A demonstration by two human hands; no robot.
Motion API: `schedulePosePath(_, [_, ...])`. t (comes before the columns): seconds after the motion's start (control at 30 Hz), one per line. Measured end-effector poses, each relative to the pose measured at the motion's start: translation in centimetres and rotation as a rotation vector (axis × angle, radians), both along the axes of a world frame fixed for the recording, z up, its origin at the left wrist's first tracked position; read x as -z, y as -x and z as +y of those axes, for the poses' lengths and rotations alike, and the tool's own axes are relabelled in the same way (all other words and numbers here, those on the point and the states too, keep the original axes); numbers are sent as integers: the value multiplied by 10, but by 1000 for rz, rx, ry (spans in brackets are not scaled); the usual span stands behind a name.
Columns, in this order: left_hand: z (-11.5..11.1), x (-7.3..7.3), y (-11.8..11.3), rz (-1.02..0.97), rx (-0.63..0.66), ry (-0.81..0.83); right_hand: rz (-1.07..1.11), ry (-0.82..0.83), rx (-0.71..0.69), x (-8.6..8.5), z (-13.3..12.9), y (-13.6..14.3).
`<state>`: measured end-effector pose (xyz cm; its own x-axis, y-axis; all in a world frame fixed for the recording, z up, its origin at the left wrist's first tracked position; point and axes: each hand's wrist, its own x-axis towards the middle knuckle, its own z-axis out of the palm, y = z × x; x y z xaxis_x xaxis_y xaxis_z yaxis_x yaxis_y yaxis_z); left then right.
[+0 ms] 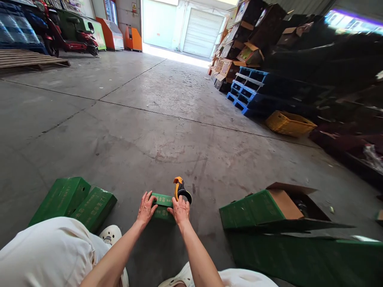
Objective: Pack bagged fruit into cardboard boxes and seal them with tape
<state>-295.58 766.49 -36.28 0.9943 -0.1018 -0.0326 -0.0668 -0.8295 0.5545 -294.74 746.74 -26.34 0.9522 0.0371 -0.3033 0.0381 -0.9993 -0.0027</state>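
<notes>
A small green cardboard box [163, 214] with gold printed characters sits on the floor between my feet. Its top shows a flap or lid edge [162, 199]. My left hand [145, 209] grips the left end, its thumb lying over the top. On the right end is my right hand [180, 210], thumb pointing inward across the box. An orange and black tape dispenser [179, 188] is just beyond the right hand's fingertips; whether they touch it I cannot tell. The box's lower part is in shadow.
Two green boxes [64, 197] lie by my left knee. Open-flapped green boxes [251, 209] are on the right. Farther off are a yellow crate [289, 122], blue pallets [245, 89], stacked cartons [227, 68], a wooden pallet [30, 59] and a red scooter [67, 42].
</notes>
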Motion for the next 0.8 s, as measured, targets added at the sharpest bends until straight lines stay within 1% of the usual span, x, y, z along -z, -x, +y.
schedulePosePath(0.07, [-7, -6, 0, 17, 161, -94, 4, -7, -5, 1, -3, -1])
schedulePosePath(0.13, [-18, -14, -3, 84, 331, -178, 12, -10, -6, 1, -5, -2])
schedulePosePath(0.17, [-24, -17, -6, 130, 386, -215, 18, -11, -5, 0, -6, -2])
schedulePosePath(0.2, [-29, -20, -9, 176, 415, -246, 25, -11, -5, -1, -6, -2])
schedulePosePath(0.3, [-41, -24, -19, 247, 445, -290, 55, -18, -20, -6, -8, -1])
schedulePosePath(0.37, [-41, -23, -22, 243, 448, -285, 84, -31, -51, -11, -12, -4])
schedulePosePath(0.43, [-37, -20, -22, 217, 464, -269, 116, -42, -98, -19, -19, -12])
schedulePosePath(0.53, [-29, -15, -17, 165, 480, -235, 155, -46, -179, -38, -37, -38])
schedulePosePath(0.63, [-26, -16, -17, 126, 487, -185, 175, -62, -275, -63, -50, -73])
schedulePosePath(0.7, [-26, -19, -20, 129, 479, -153, 187, -84, -327, -75, -50, -88])
schedulePosePath(0.73, [-26, -20, -22, 137, 472, -144, 196, -96, -346, -79, -46, -88])
schedulePosePath(0.8, [-24, -21, -25, 157, 456, -147, 215, -117, -371, -79, -32, -76])
